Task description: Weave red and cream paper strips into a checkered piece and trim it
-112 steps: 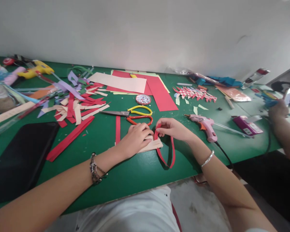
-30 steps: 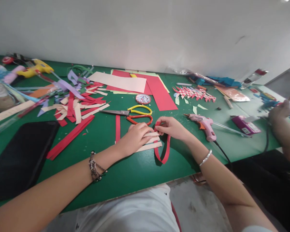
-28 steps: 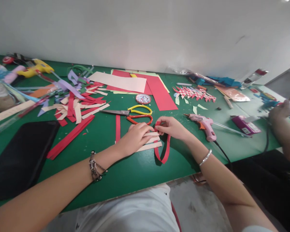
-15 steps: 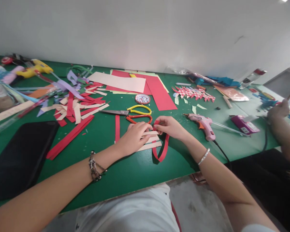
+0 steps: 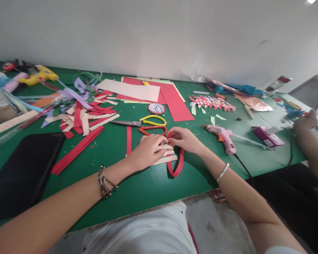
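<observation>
Left hand (image 5: 147, 150) flat on cream strips (image 5: 166, 158), right hand (image 5: 184, 140) fingers pinched on red strip (image 5: 178, 165), green table (image 5: 137, 187)

Bare green bench (image 5: 137, 190) runs along the near edge. Scissors (image 5: 145, 124), a pink glue gun (image 5: 222, 135) and paper scraps (image 5: 82, 118) crowd the middle.

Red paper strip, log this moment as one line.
left hand: pressing beige strips | right hand: pinching red strip, looped | scissors: beyond hands | glue gun: right
</observation>
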A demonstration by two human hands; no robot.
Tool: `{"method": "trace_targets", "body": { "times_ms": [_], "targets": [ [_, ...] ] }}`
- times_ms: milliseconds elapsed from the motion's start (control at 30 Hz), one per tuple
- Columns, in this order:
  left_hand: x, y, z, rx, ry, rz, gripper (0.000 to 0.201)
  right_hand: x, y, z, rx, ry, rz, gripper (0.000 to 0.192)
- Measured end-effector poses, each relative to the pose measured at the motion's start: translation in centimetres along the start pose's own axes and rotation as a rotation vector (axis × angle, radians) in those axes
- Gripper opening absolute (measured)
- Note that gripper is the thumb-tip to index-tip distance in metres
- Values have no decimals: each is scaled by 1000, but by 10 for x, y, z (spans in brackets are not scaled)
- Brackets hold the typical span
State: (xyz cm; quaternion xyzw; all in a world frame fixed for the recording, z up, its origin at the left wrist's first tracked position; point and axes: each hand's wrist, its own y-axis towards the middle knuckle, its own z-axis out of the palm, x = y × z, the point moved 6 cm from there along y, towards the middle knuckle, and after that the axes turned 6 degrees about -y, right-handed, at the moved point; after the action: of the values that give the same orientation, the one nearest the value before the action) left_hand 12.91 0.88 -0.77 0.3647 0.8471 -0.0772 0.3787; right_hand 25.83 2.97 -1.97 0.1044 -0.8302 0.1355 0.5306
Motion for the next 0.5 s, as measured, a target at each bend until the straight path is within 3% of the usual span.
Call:
{"method": "trace_targets", "body": {
  "times_ms": [400,500],
  "targets": [
    [2,-1,2,62,73,14,22,-2,0,-2,-11,-24,-49,19],
    [1,-1,2,69,81,11,21,3,-1,-7,-44,-145,-102,18]
  ]
}}
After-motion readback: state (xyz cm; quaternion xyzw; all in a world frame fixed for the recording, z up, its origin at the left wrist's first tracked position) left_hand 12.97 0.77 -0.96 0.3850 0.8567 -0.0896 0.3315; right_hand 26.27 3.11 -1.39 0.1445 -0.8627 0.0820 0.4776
